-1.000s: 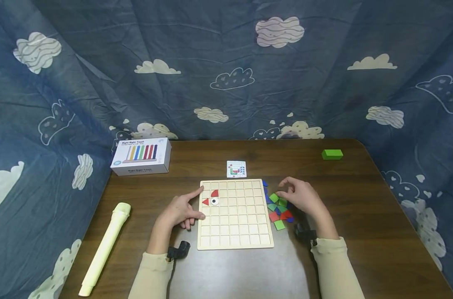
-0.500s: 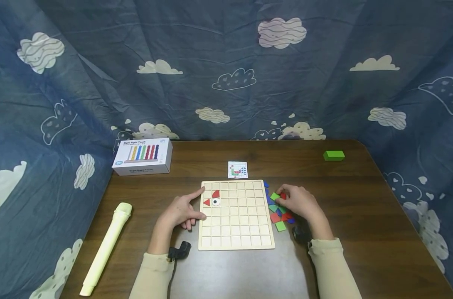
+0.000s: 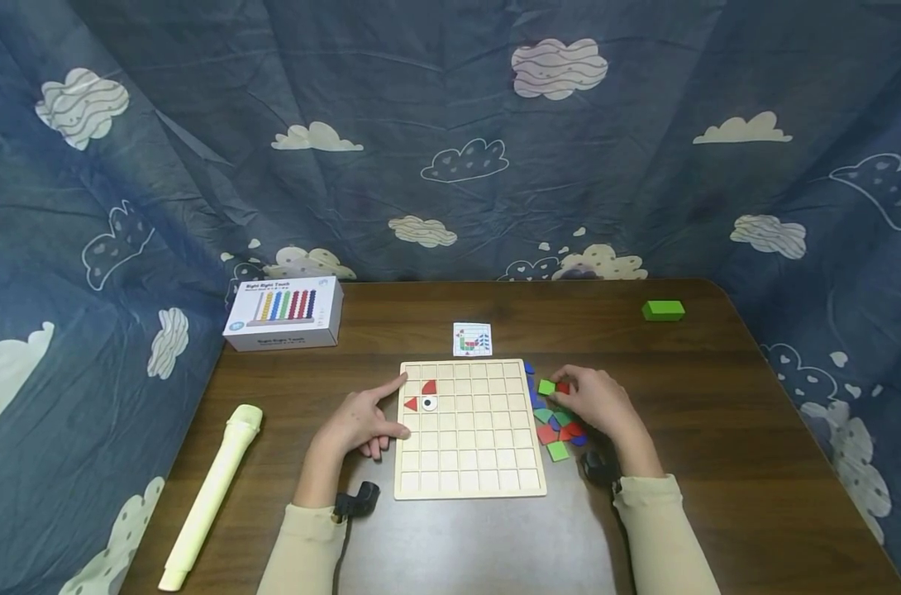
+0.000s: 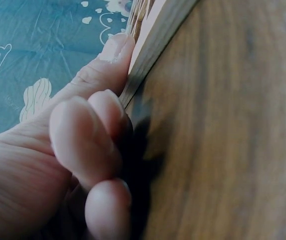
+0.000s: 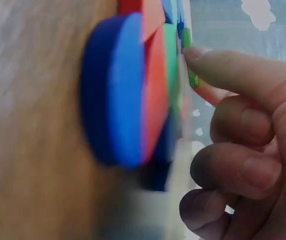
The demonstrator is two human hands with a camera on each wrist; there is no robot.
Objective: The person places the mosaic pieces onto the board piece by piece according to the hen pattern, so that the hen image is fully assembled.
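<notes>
My left hand (image 3: 357,423) rests at the left edge of a pale wooden grid board (image 3: 488,430), index finger and thumb stretched against its rim. In the left wrist view the thumb (image 4: 115,52) meets the board's side. On the grid lie a red triangle (image 3: 411,403), a white eye tile (image 3: 429,403) and a red quarter-round tile (image 3: 429,387). Right of the board, my right hand (image 3: 595,401) pinches a green square tile (image 3: 545,387) between thumb and index finger, over a heap of tiles. A red piece (image 3: 562,387) shows just beside its fingertips.
Loose red, blue and green tiles, including a green square (image 3: 558,451), lie along the board's right side. A pattern card (image 3: 472,340) lies behind it. Further out are a white box (image 3: 283,312), a green block (image 3: 663,311) and a pale yellow stick (image 3: 211,496).
My right hand has come down and toward me onto the tiles, and now pinches the green square tile, which has turned and tilted a little. My left hand stays at the board.
</notes>
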